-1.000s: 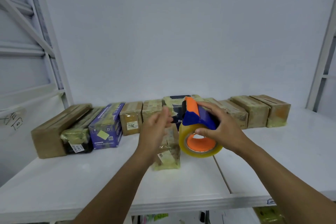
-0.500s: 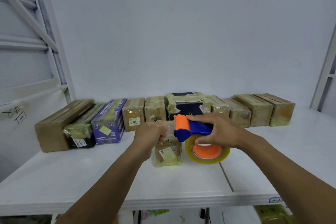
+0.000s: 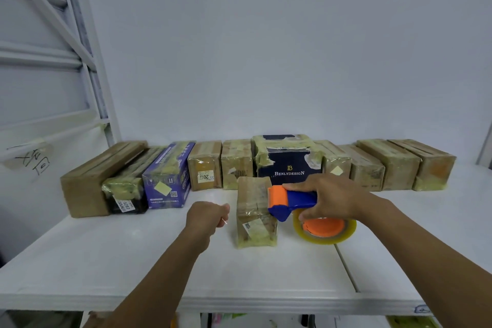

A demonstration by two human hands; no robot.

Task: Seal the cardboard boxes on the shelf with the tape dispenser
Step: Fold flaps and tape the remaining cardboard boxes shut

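Sealing step at the single parcel. The right hand (image 3: 330, 200) is clamped around the blue handle of the tape dispenser (image 3: 292, 201), thumb underneath, fingers over the top. The dispenser's orange head lies against the near top edge of the small taped cardboard box (image 3: 254, 224), which stands just left of this hand, probably so that tape can be laid across the lid. The roll of clear tape (image 3: 319, 237) hangs below the palm, close to the white shelf (image 3: 133, 261).

The left hand (image 3: 206, 217) sits just beside the box on its far side from the dispenser, not touching it, fingers curled together. A thin sliver shows at its fingertips; whether that is a tape end being drawn out cannot be told.

Beyond both hands, a row of cardboard boxes (image 3: 367, 173), most already wrapped in tape, lines the wall, with the dark Benlydesign box (image 3: 288, 168) directly behind the small box.
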